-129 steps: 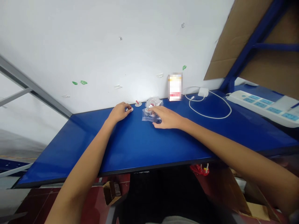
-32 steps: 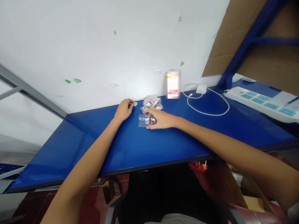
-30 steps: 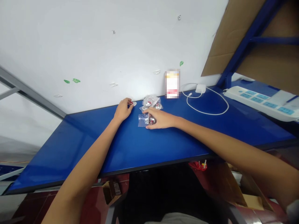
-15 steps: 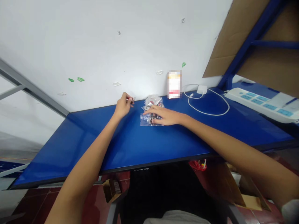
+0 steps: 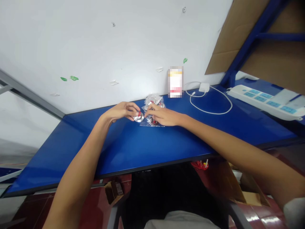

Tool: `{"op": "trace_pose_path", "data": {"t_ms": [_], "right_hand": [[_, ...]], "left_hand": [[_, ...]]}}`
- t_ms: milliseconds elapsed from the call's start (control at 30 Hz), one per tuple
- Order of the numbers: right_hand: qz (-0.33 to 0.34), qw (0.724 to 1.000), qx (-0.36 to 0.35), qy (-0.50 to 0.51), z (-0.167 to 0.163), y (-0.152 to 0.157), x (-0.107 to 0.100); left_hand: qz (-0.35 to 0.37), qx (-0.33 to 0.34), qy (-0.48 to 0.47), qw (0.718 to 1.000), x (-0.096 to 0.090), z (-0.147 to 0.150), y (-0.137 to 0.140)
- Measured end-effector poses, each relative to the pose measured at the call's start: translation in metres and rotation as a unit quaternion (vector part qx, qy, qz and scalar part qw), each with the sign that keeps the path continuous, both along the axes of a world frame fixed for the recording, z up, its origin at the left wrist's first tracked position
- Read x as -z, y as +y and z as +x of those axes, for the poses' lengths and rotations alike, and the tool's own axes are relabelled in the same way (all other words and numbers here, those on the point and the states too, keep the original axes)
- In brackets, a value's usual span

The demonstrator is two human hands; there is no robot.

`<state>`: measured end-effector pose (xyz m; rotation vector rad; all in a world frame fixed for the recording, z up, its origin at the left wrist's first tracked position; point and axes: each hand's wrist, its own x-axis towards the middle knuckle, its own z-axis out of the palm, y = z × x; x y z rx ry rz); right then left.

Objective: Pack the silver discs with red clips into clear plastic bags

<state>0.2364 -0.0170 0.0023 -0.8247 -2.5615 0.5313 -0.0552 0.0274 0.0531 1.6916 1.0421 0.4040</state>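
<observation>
Between the thumb and fingers of my left hand (image 5: 121,110) is a round silver metal disc (image 5: 138,117) with a red knob-like part at its centre, tilted so its face shows. My right hand (image 5: 164,115) is just to its right, fingers apart and curved, over a clear plastic bag (image 5: 144,122). A dark red and metallic piece shows beneath this hand, partly hidden. Behind it, against the wall, lies another clear plastic bag (image 5: 153,98) with several silver discs with red centres. Whether my right fingertips touch the disc or the bag, I cannot tell.
The blue table (image 5: 133,149) runs along a white wall. A blurred-out upright item (image 5: 175,82) leans on the wall. Right of it lie a white charger (image 5: 204,87) with its cable and a white power strip (image 5: 267,101). Cardboard boxes (image 5: 114,192) stand on the floor below.
My left hand has moved from near the wall toward me and turned, bringing the disc into view close to my right hand. The right hand has barely moved. The camera view has shifted slightly.
</observation>
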Motion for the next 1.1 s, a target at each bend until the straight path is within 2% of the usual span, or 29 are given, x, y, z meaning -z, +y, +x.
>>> {"op": "trace_pose_path", "data": {"t_ms": [133,400,633,867,1100], "right_hand": [[0.012,1.000,-0.010,0.002,0.000,-0.001,-0.001],[-0.015,1.000,-0.003,0.023,0.000,-0.001,-0.003],[-0.030,0.999,0.001,0.033,0.001,-0.001,-0.004],[-0.044,0.997,-0.001,0.056,0.001,-0.001,-0.004],[-0.039,0.997,-0.005,0.071,0.001,0.001,-0.003]], "left_hand": [[-0.026,0.030,0.016,0.999,0.003,0.003,0.000],[-0.065,-0.013,-0.042,0.997,0.018,0.010,0.002],[-0.086,-0.004,-0.060,0.994,0.019,0.013,-0.001],[-0.071,-0.048,-0.056,0.995,0.020,0.022,-0.004],[-0.098,-0.033,-0.080,0.991,0.026,0.029,-0.009]]}}
